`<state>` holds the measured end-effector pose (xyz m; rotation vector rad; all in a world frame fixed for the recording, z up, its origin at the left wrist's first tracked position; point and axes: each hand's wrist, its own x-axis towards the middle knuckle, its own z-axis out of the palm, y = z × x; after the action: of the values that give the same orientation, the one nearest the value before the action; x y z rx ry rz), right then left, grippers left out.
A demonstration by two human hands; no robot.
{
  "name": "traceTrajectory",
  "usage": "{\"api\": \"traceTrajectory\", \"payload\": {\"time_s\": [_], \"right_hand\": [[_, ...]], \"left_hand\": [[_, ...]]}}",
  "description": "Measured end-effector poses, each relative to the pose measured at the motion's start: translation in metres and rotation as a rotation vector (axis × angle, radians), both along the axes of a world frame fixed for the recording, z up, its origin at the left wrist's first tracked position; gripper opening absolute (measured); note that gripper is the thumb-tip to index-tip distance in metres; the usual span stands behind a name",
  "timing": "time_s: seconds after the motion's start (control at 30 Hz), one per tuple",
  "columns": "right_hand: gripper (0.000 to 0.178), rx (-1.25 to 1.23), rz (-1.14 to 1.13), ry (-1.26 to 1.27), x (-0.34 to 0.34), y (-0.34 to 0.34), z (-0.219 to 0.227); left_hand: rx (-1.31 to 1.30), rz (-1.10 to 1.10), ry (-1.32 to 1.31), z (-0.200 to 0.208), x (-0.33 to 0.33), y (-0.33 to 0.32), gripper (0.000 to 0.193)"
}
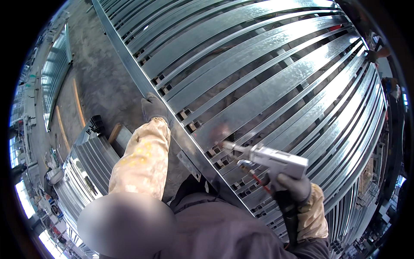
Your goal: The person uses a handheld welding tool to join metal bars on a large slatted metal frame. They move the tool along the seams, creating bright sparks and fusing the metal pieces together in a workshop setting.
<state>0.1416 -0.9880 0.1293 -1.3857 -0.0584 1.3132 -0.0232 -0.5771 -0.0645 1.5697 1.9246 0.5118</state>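
My right hand [295, 187], in a grey glove, is wrapped round the grip of a silver pistol-shaped welding gun [280, 160]. Its narrow nozzle points left, close over the slats near the frame's near edge; a reddish blur surrounds the tip. A red hose runs below the gun. In front of me lies a large galvanized metal frame [269, 97] of long parallel slats with open square ends. My gloved left hand [154, 108] grips the frame's long edge rail [129, 64], its fingers partly hidden. Tan protective sleeves cover both forearms.
Stacked metal profiles [92, 162] lie on the left. Farther off, a slatted metal panel [56, 73] and wooden strips [78, 102] lie on the concrete floor [97, 64]. Another person's gloved hand [371, 55] is at the frame's far right end.
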Motion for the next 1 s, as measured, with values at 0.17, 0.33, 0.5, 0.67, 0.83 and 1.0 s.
{"api": "traceTrajectory", "payload": {"time_s": [0.17,0.33,0.5,0.67,0.83,1.0], "right_hand": [[0.057,-0.163,-0.210,-0.322,0.006,-0.011,0.081],[0.045,-0.173,-0.454,-0.599,-0.028,-0.066,0.154],[0.040,-0.317,-0.886,-0.878,-0.099,-0.193,0.214],[0.046,-0.593,-1.279,-1.385,-0.186,-0.252,0.278],[0.052,-0.395,-1.212,-1.331,-0.298,-0.390,0.376],[0.057,-0.628,-1.573,-1.611,-0.320,-0.380,0.403]], "left_hand": [[0.038,0.047,0.030,-0.010,-0.002,0.004,0.066],[0.009,0.037,-0.008,0.014,-0.001,-0.002,0.065],[0.069,0.104,-0.201,-0.026,0.011,0.007,0.061],[-0.018,0.179,-0.407,-0.045,0.016,0.011,0.065],[-0.010,0.036,-0.399,-0.084,0.002,0.053,0.070],[-0.257,-0.185,-0.440,-0.081,-0.040,0.051,0.067]]}}
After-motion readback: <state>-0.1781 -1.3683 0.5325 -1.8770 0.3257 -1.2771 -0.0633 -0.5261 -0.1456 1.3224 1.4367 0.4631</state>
